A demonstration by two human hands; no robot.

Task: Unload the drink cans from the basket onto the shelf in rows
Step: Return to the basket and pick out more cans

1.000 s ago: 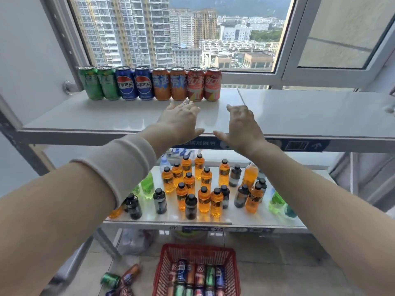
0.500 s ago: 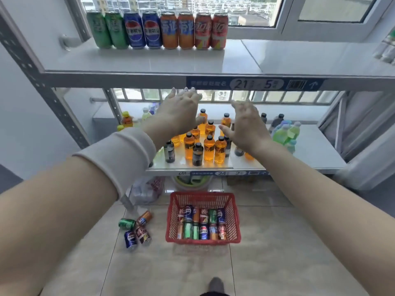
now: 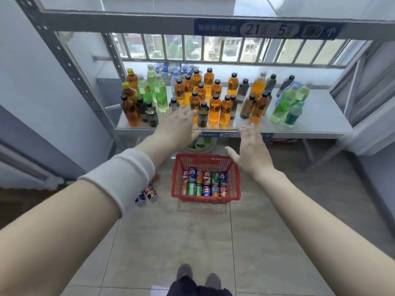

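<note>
- A grey perforated steel upright (image 3: 64, 58) slants down the left side of the rack, meeting the front-left corner of the pale lower shelf (image 3: 316, 120).
- A few loose drink cans (image 3: 147, 194) lie on their sides on the beige tiled floor (image 3: 171, 242), just left of the basket's left wall.
- A wide white cuff (image 3: 126, 176) wraps the left forearm. The left hand (image 3: 178, 124) is stretched out palm down, fingers straight and empty, and shows in front of the lower shelf's front edge.
- Rows of plastic bottles (image 3: 214, 105) of orange, green and dark drinks stand upright across the lower shelf, thickest toward its front and middle.
- A green basin (image 3: 201, 144) sits on the floor beneath the shelf's front edge.
- The red plastic mesh basket (image 3: 174, 184) rests on the floor in front of the rack. The mixed drink cans (image 3: 206, 182) in red, blue, green and orange lie packed inside it in two rows.
- The right hand (image 3: 251, 154) hangs open, fingers spread and grasping nothing, in line with the basket's far right corner.
- A blue label strip (image 3: 267, 29) marked 21 and 5 runs along the front edge of the grey upper shelf (image 3: 119, 22).
- Two grey shoes (image 3: 184, 272) show at the bottom edge of the floor.
</note>
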